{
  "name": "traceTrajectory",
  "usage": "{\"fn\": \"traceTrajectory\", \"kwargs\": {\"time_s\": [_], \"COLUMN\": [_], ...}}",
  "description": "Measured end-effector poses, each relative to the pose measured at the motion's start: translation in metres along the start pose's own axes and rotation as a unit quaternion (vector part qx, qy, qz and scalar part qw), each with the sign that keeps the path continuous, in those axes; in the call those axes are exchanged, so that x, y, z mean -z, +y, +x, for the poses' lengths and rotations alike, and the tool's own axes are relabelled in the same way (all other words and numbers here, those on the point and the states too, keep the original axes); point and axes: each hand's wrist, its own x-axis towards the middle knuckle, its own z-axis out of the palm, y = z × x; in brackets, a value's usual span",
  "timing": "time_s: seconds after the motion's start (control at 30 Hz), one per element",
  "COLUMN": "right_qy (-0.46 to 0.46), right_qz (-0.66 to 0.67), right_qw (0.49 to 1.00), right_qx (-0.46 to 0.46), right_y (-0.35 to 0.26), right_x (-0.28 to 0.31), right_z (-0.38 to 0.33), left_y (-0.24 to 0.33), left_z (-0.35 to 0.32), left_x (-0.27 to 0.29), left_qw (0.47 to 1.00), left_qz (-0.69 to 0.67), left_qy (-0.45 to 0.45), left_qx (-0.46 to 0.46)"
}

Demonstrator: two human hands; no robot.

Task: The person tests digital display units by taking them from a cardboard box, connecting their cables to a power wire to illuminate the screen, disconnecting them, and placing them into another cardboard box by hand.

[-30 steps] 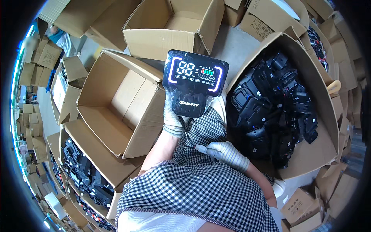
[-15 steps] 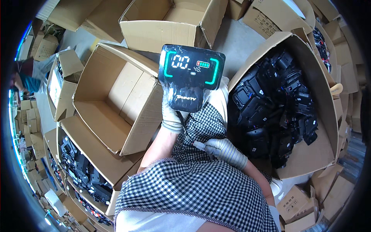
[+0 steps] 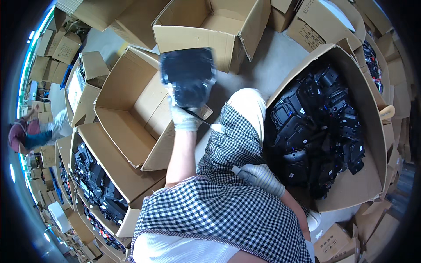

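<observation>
Left hand (image 3: 184,117) clamped on blurred black display unit (image 3: 188,76), raised over empty box (image 3: 131,114); right hand (image 3: 262,177) closed around connector (image 3: 237,170), beside box of black parts (image 3: 324,127).

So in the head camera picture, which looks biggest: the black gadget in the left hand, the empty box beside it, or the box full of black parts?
1. Box full of black parts
2. Empty box, not much smaller
3. Black gadget, blurred, held in the left hand; nearness to the camera enlarges it.

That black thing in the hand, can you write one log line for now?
left hand: gripping blurred black display unit | right hand: holding thin cable end | below: open brown cardboard box
</observation>
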Motion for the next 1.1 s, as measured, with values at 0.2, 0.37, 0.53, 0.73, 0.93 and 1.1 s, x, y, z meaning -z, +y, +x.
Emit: {"fn": "traceTrajectory", "kwargs": {"time_s": [0.2, 0.37, 0.53, 0.73, 0.93, 1.1], "right_qy": [0.102, 0.082, 0.135, 0.094, 0.134, 0.237], "right_qz": [0.050, -0.005, 0.092, 0.109, 0.047, 0.067], "right_qw": [0.992, 0.997, 0.986, 0.988, 0.989, 0.969], "right_qx": [0.047, 0.013, -0.026, -0.053, 0.032, 0.006], "right_y": [0.011, 0.013, 0.026, 0.035, 0.058, 0.066], "right_x": [-0.002, 0.005, 0.008, 0.013, 0.003, 0.013], "right_z": [-0.005, -0.013, -0.033, -0.043, -0.044, -0.080], "left_y": [0.043, 0.034, 0.017, 0.012, -0.081, -0.218], "left_z": [0.037, 0.023, 0.015, 0.054, 0.114, -0.013], "left_x": [0.046, 0.043, -0.009, 0.011, -0.047, -0.158], "left_qw": [0.875, 0.267, 0.097, 0.093, 0.160, 0.351], "left_qz": [0.451, 0.951, 0.992, 0.994, 0.958, 0.653], "left_qy": [0.085, 0.009, 0.055, -0.012, -0.162, -0.475], "left_qx": [-0.152, -0.152, 0.051, -0.054, -0.176, -0.474]}}
